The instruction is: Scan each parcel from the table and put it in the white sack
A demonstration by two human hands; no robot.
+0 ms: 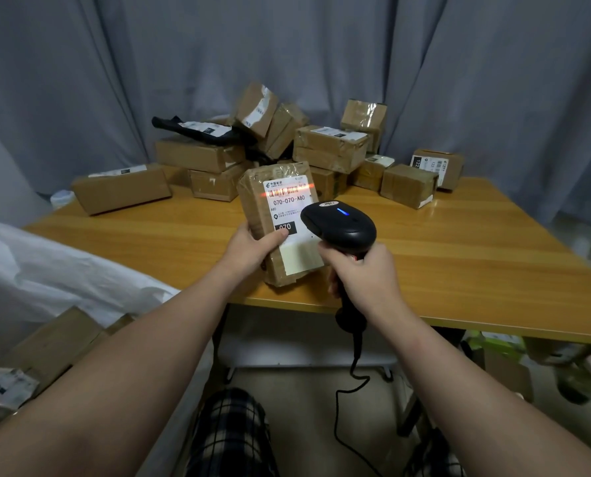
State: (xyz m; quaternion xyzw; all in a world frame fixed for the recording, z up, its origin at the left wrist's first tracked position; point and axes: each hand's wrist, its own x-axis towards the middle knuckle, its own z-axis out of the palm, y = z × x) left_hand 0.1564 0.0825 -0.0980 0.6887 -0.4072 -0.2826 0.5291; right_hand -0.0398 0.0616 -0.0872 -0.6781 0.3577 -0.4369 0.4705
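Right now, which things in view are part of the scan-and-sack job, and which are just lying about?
Job: parcel held in the left hand; scanner in the right hand, its red line on the barcode; parcel pile on the table; white sack.
Lying about: grey curtain; small white tub beside the table's left corner; green clutter under the table's right side.

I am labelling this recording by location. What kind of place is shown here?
Probably a makeshift parcel-sorting corner in a room: taped boxes piled on a wooden table, a barcode scanner in the right hand, grey curtains behind.
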